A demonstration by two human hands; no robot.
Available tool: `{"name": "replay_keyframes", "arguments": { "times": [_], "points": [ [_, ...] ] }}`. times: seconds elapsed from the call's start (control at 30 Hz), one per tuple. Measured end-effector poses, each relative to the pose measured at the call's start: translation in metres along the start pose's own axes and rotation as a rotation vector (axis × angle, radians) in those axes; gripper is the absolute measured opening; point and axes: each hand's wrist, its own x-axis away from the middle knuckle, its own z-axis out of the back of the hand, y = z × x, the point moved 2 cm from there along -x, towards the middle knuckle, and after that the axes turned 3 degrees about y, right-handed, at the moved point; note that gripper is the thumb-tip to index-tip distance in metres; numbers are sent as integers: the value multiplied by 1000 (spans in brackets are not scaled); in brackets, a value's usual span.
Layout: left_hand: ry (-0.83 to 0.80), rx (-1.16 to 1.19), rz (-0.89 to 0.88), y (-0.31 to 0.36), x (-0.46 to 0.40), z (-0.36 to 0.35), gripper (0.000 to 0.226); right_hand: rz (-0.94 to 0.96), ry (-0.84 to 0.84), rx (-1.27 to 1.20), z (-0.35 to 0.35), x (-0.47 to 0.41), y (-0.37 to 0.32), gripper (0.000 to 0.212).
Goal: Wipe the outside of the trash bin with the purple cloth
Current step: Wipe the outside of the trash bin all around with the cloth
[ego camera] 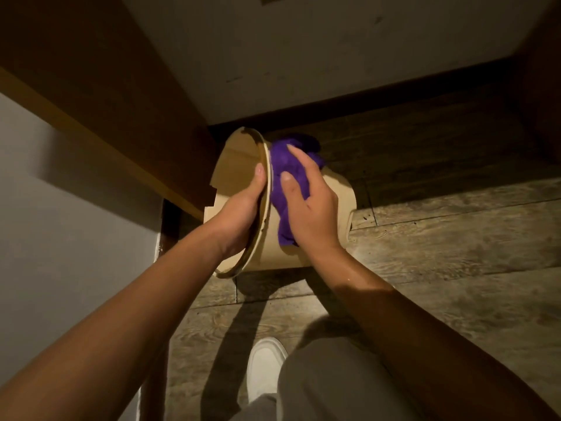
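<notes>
Slippage is my main worry: the trash bin is tipped over on its side, mouth toward my left, and only my left hand steadies it at the rim. If I press too hard with the cloth, the bin could roll or skid across the wooden floor, or twist out of that one-handed hold. The round wall gives little to brace against (and a smooth beige surface like this is likely slick). The cloth could also bunch up under my palm and just slide, leaving patches unwiped. The bin sits close against the brown cabinet on the left, so a shove that way could knock it into the woodwork.

My left hand is curled closed around the rim, thumb lying along the outer edge, the other fingers hidden inside the mouth. My right hand is spread fairly flat, fingers loosely extended, pressing the purple cloth against the upper outside wall just beside the rim. The cloth is crumpled, part of it trailing down toward my wrist. My white shoe stands well back from the bin.
</notes>
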Motion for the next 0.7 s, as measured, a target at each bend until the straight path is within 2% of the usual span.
{"name": "replay_keyframes", "arguments": {
  "times": [0.17, 0.33, 0.43, 0.53, 0.63, 0.7],
  "points": [
    [-29, 238, 31, 5, -4, -6, 45, 150, -35, 129, -16, 11, -13, 43],
    [-52, 364, 86, 7, -14, -3, 67, 301, -166, 192, 0, 35, 15, 45],
    [8, 340, 97, 10, -17, 6, 70, 388, -306, 307, 9, 60, 34, 47],
    [93, 254, 67, 12, -19, 14, 60, 418, -378, 470, 23, 67, 53, 52],
    [139, 122, 19, 17, -18, 23, 54, 303, -321, 553, 45, 55, 53, 47],
    [140, 74, -1, 17, -16, 27, 51, 231, -199, 516, 58, 39, 42, 40]
  ]
}}
